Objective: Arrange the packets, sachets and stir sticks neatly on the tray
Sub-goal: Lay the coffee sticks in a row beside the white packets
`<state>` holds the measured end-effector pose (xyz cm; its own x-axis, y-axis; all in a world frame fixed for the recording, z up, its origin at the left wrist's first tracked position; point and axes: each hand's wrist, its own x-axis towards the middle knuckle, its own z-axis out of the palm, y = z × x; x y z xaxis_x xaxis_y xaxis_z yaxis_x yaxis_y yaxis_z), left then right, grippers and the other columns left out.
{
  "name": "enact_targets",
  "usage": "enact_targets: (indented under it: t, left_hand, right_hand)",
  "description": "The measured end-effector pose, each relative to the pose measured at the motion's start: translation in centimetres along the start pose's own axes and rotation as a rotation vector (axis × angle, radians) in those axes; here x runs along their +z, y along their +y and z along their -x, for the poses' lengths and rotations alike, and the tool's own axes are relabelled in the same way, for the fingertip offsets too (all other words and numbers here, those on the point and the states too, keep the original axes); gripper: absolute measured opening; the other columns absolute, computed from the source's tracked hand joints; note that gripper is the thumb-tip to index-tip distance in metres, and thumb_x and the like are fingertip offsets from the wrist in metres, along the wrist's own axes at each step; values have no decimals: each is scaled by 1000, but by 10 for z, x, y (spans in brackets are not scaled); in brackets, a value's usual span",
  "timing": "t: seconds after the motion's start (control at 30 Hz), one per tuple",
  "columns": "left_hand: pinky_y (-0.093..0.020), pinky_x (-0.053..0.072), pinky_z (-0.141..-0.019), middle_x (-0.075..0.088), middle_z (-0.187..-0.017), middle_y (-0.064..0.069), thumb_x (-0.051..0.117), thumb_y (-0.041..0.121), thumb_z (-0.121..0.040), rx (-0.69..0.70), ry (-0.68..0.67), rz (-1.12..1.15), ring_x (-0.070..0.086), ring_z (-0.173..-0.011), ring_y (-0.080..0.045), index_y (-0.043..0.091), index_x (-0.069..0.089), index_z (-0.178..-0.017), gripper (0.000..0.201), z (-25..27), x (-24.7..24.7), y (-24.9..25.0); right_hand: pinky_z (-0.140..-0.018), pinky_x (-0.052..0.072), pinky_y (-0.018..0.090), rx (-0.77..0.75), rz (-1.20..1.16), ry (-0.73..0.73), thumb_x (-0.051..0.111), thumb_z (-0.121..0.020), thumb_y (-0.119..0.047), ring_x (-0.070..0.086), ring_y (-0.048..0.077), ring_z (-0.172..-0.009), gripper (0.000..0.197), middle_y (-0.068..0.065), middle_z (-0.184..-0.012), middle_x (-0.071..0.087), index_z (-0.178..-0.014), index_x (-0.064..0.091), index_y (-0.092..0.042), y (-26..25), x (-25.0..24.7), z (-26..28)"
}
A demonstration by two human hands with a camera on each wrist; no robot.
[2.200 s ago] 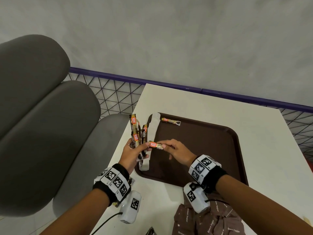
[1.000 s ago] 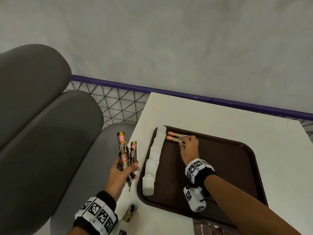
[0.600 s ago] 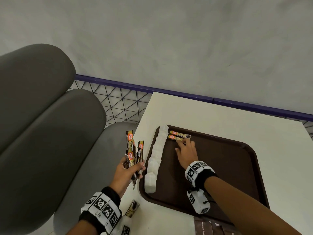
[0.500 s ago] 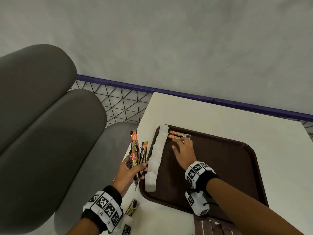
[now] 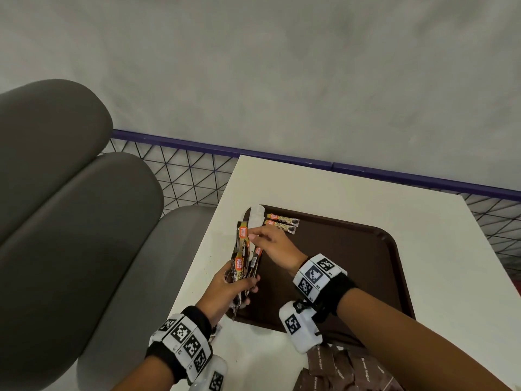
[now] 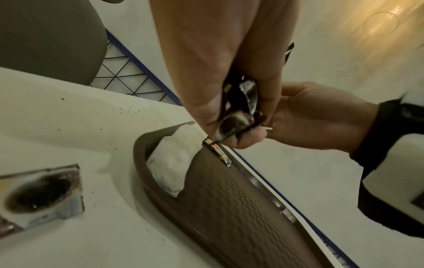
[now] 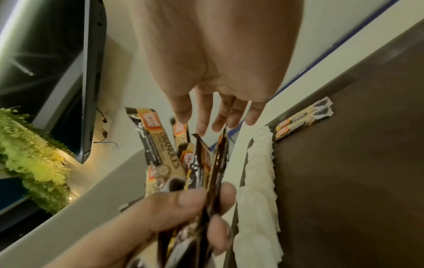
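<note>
My left hand (image 5: 242,289) grips a fanned bundle of coffee sachets (image 5: 243,255) by their lower ends, upright over the left rim of the brown tray (image 5: 352,263). My right hand (image 5: 253,235) reaches across to the sachet tops with its fingers straight; in the right wrist view its fingertips (image 7: 201,127) touch the tops of the bundle (image 7: 165,156) without closing on one. Two coffee sachets (image 5: 282,222) lie side by side at the tray's far left corner. A row of white sachets (image 7: 259,181) runs along the tray's left rim.
Brown sugar packets (image 5: 346,368) are heaped on the white table (image 5: 423,221) near its front edge. One loose coffee sachet (image 6: 39,195) lies on the table left of the tray. A grey chair (image 5: 70,221) and a purple-railed mesh fence (image 5: 197,176) stand to the left.
My right hand has left the two sachets on the tray and come back left to the bundle. My left hand has brought the bundle right, over the tray's rim.
</note>
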<state>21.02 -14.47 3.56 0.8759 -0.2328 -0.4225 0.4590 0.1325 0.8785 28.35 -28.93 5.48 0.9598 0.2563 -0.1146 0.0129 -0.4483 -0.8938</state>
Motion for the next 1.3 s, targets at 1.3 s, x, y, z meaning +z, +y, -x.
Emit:
enact_targets:
  t: [1.3]
  left_hand:
    - [-25, 51, -51, 70, -87, -13, 61, -1, -84, 32, 157, 20, 63, -65, -16, 12, 58, -107, 26, -7, -44, 7]
  right_hand:
    - [-88, 38, 21, 347, 358, 276, 59, -87, -5, 54, 26, -109, 25, 13, -121, 44, -111, 65, -9, 86, -36, -44]
